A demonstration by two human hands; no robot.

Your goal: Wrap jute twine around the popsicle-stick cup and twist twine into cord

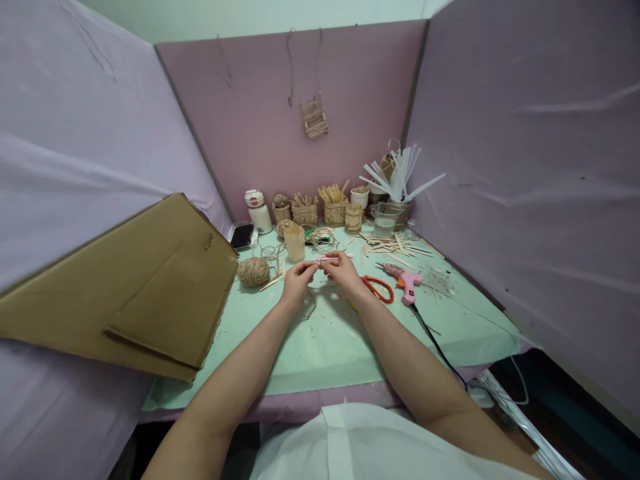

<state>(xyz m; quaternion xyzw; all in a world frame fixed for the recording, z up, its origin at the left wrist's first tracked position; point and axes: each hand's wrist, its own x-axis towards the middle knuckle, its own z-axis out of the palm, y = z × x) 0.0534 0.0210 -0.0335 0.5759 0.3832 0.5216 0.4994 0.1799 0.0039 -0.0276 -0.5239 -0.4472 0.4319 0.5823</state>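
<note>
Twine strand [311, 307], thin and tan, pinched between the fingertips of the left hand [299, 279] and the right hand [343, 272], which nearly meet above a pale green tabletop [325, 353]. The strand hangs in a loose curve below the left hand; the bit between the fingertips is too small to make out clearly. No writing can be read: a white bottle [259, 215] at the back bears a red mark, too small to decipher. A twine ball [253, 272] lies left of the hands; red scissor handles [391, 293] and a pink glue gun [409, 285] lie right.
</note>
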